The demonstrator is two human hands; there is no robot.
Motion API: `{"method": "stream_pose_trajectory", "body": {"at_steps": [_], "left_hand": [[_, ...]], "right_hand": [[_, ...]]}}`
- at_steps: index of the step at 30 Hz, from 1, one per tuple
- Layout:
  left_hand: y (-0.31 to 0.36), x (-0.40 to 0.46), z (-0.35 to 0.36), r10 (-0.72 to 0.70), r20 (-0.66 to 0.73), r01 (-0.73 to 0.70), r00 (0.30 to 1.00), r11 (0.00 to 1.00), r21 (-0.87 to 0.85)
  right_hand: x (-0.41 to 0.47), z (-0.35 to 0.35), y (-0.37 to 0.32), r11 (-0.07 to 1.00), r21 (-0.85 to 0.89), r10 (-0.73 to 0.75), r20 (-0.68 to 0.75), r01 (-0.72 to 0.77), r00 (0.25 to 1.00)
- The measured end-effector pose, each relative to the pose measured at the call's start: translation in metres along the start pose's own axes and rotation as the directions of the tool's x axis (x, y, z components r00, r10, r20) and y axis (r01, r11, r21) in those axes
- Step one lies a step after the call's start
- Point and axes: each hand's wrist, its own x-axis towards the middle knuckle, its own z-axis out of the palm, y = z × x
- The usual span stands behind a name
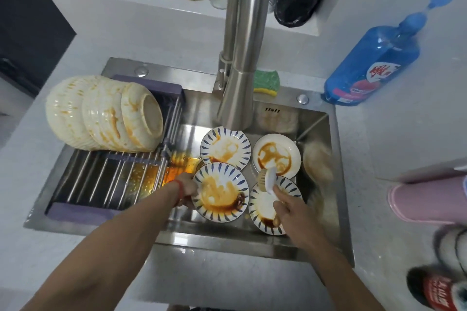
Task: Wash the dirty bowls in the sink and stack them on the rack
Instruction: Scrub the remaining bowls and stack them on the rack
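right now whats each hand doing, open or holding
Left hand: grips the rim of the blue-patterned dish.
Right hand: holds the dish brush.

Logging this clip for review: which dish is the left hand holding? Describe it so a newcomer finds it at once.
Start at the steel sink below the tall faucet. Four small dishes lie in its basin; take the near-left one, beside the roll-up rack. That blue-striped dish, gripped at its left rim by the left hand, carries the darkest sauce smear along its lower right edge.
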Motion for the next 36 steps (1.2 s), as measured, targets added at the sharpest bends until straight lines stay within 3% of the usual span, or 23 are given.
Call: {"method": "stream_pose_trajectory", "body": {"at_steps": [4,8,11,14,18,23,28,32,36], "left_hand": [[-0.003,-0.014,-0.019,0.049,0.064,-0.044,0.997,0.996,-0.076],[0.016,-0.045,-0.015,0.219,-0.062,-0.224,0.974,0.969,-0.103],[0.033,-0.071,-0.013,0.341,-0.205,-0.339,0.917,0.940,0.047],[0.045,-0.097,-0.013,0.383,-0.253,-0.339,0.888,0.919,0.202],[0.046,-0.110,-0.016,0.433,-0.260,-0.385,0.863,0.897,0.218],[0.039,-0.114,-0.015,0.460,-0.149,-0.454,0.875,0.888,0.072],[0.033,-0.118,-0.014,0.411,-0.015,-0.401,0.911,0.880,-0.252],[0.022,-0.118,-0.008,0.390,0.076,-0.326,0.917,0.848,-0.419],[0.025,-0.124,-0.005,0.429,0.116,-0.314,0.896,0.794,-0.520]], "right_hand": [[-0.009,-0.006,-0.012,0.997,-0.078,-0.021,-0.070,0.016,0.997],[-0.026,-0.003,-0.027,0.960,-0.280,-0.046,-0.099,0.017,0.994],[-0.035,0.017,-0.046,0.926,-0.373,-0.098,-0.072,0.064,0.993],[-0.039,0.045,-0.068,0.905,-0.395,-0.164,0.017,0.157,0.986],[-0.029,0.057,-0.088,0.910,-0.397,-0.127,0.003,0.118,0.992],[-0.001,0.041,-0.108,0.935,-0.353,-0.098,-0.135,0.045,0.986],[-0.012,0.040,-0.127,0.943,-0.167,-0.302,-0.075,0.287,0.950],[0.000,0.024,-0.109,0.904,-0.379,-0.259,-0.115,0.198,0.959],[-0.024,0.024,-0.122,0.887,-0.253,-0.403,-0.020,0.386,0.915]]}}
